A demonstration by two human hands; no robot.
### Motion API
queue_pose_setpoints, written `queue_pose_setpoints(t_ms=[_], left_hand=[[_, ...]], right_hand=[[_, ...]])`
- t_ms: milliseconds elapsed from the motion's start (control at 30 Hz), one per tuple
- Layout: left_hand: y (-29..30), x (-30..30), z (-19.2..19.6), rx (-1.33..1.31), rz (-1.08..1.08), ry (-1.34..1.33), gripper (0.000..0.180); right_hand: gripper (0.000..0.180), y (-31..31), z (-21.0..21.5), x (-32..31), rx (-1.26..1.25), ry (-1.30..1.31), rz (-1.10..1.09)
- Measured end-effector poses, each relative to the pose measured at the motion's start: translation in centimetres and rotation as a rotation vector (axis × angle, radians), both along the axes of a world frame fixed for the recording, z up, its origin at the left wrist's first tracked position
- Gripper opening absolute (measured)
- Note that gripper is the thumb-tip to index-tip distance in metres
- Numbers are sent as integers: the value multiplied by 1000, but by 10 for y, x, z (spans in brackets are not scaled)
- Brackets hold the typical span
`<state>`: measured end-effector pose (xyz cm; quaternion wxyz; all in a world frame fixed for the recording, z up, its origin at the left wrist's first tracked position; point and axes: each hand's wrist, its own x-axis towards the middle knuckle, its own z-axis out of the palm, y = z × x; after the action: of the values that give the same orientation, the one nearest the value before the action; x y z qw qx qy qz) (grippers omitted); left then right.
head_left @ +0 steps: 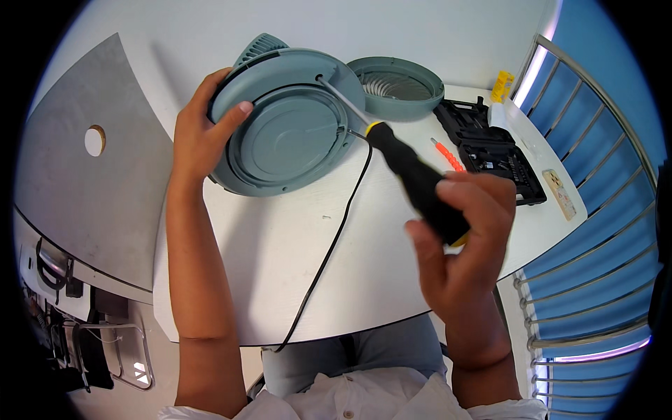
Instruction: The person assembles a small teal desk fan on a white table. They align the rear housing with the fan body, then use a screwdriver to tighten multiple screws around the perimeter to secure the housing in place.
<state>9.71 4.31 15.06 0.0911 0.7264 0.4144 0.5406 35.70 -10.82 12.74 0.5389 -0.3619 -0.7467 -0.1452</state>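
My left hand (197,136) is closed on the left rim of a grey-green round fan base (290,136), tilted up so its underside faces me. A screwdriver (406,164) with a black and yellow handle slants from my right hand (476,224) to the base, its tip at a small dark hole near the upper rim. The fingers and thumb of that hand curl about the handle's end, slightly blurred. From the base's right side a black power cord (329,255) runs down over the table's front edge. Slatted green housing (260,47) shows behind the base.
On the white table (301,301) lie a round green grille shell (422,103), an open black tool case (535,190), an orange flexible shaft (448,155), a yellow packet (502,85) and a beige power strip (558,194). A grey panel with a hole (84,210) stands left; a metal railing (619,147) borders the right.
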Motion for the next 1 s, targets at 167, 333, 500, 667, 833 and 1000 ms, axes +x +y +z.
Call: queue_pose_setpoints(t_ms=[167,333,500,667,833,1000], left_hand=[[-4,0,2,-2,-6,-9,52],[-4,-1,3,-23,-22,-10,51],[-5,-2,4,-21,-40,-25,51],[-3,-4,3,-22,-61,-38,50],[-3,-7,3,-16,-56,-24,50],[-2,-4,2,-41,-66,-42,51]], right_hand=[[45,8,0,11,-85,129,-50],[50,-6,0,9,-176,45,25],[42,-1,5,3,-41,29,-35],[46,1,1,6,-192,254,34],[42,2,-1,4,-57,22,16],[45,1,0,7,-129,67,-89]])
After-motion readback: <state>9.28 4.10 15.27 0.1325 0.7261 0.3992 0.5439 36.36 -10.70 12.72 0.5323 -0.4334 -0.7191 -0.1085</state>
